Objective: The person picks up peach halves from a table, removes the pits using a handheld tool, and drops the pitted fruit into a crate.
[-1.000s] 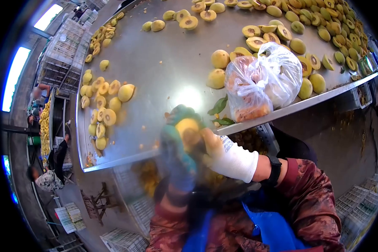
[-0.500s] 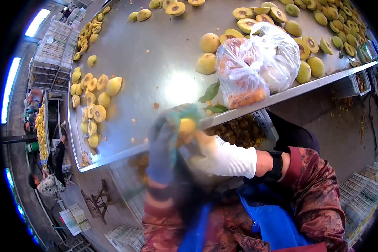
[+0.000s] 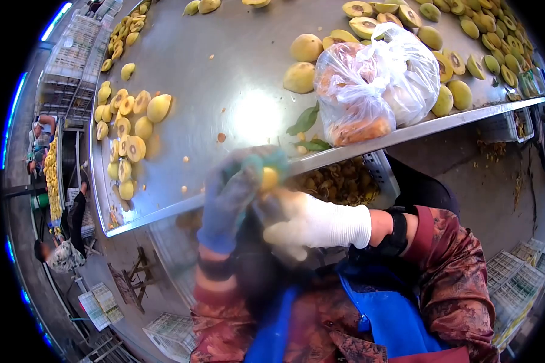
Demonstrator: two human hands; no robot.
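Note:
My left hand (image 3: pixel 236 181), in a grey-blue glove with green fingers, is closed around a yellow peach-like fruit (image 3: pixel 269 178) just past the steel table's near edge. Against the underside of the fruit is my right hand (image 3: pixel 303 221), in a white knitted glove. Its fingers are curled; a dark, blurred shape lies beside them, and I cannot make out what they hold. Both hands are smeared by motion. Below and beyond them, a crate (image 3: pixel 378 172) under the table edge holds brownish fruit scraps (image 3: pixel 339 184).
On the steel table (image 3: pixel 224 97) lie halved fruits (image 3: pixel 136 148) at left and a larger pile (image 3: pixel 496 36) at far right. Plastic bags (image 3: pixel 369 91) and green leaves (image 3: pixel 306 121) sit near the front edge. Crates (image 3: pixel 169 333) stand on the floor; other people (image 3: pixel 66 254) are at far left.
My view has shifted slightly, so the table's left side sits farther left and higher. Both hands stay together at the fruit; my right hand's fingers have moved a little lower.

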